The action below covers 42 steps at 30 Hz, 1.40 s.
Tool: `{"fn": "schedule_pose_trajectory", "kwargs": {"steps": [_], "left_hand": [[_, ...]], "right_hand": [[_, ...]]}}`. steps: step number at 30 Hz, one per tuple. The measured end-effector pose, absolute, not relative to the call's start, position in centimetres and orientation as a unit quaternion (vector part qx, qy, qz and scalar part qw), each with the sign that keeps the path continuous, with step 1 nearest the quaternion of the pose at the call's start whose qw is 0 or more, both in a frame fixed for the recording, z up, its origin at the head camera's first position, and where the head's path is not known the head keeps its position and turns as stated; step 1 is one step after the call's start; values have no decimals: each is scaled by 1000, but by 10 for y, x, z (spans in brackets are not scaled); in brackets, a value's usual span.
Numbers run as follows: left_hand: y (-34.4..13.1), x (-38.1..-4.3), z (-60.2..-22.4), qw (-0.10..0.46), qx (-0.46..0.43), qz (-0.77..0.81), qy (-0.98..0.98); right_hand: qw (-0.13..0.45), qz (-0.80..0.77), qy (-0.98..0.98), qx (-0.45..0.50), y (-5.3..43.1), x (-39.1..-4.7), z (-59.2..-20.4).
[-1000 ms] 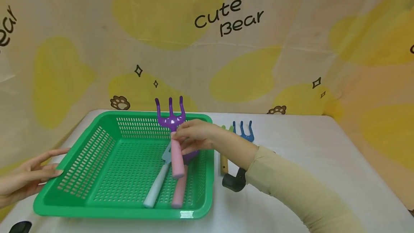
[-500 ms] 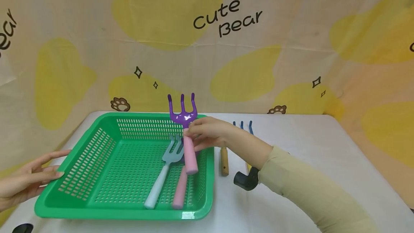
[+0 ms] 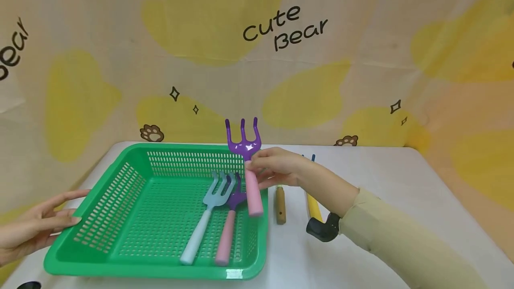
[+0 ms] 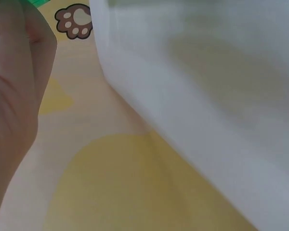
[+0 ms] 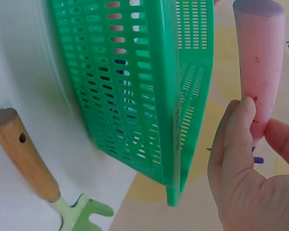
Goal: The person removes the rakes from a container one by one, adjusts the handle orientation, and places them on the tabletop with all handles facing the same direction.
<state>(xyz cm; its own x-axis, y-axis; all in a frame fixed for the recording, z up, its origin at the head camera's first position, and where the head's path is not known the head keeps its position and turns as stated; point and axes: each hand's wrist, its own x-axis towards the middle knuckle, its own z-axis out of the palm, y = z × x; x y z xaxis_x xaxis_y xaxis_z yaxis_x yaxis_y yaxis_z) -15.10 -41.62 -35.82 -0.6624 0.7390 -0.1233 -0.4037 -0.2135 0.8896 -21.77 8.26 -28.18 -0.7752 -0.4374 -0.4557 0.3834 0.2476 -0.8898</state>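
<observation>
While the left hand (image 3: pixel 32 229) rests with straight fingers on the left rim of the green basket (image 3: pixel 104 191), the right hand (image 3: pixel 277 168) pinches the pink handle of the purple rake (image 3: pixel 246 164), upright above the basket's right edge.

A white tabletop (image 3: pixel 401 191) with rounded far corners spreads beneath and to the right of the right hand (image 3: pixel 275 168), evenly lit with only soft shadows. Behind that hand hangs a cream fabric backdrop (image 3: pixel 120 35) printed with large yellow blotches, small black sparkle stars and brown paw prints (image 3: pixel 151 133). Above the hand the black lettering "Cute Bear" (image 3: pixel 286 29) runs across the cloth, which shows faint fold creases.
</observation>
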Motion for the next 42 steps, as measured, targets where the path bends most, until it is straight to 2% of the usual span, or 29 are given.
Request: {"fn": "schedule_pose_trajectory", "kwargs": {"steps": [42], "left_hand": [[-421,-153,-363,391,166,763,486]], "right_hand": [[305,-613,728,-38,143,-212,-276]]}}
